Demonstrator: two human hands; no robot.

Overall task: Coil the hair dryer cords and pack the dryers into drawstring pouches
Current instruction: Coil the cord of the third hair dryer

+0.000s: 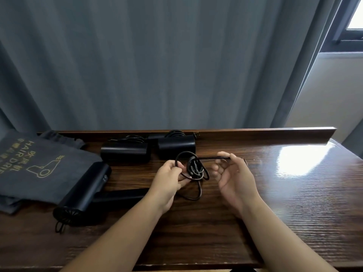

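Bare forearms reach in over the dark glossy wooden counter point(275, 203). Left hand point(169, 179) grip holds a bundle of black coiled power cord point(193, 167), fingers curled round the loops, raised just above the counter. Right hand point(233, 173) pinches a straight cord stretch between thumb and fingertips, pulled taut to the right. One loop hangs to the counter. Black hair dryer with round rear grille point(82, 193) lies left of the hands, handle pointing toward the left wrist. Two more black hair dryers point(125, 153) lie near the back rail. Grey drawstring pouch with gold print point(37, 169) lies far left, partly under the near dryer.
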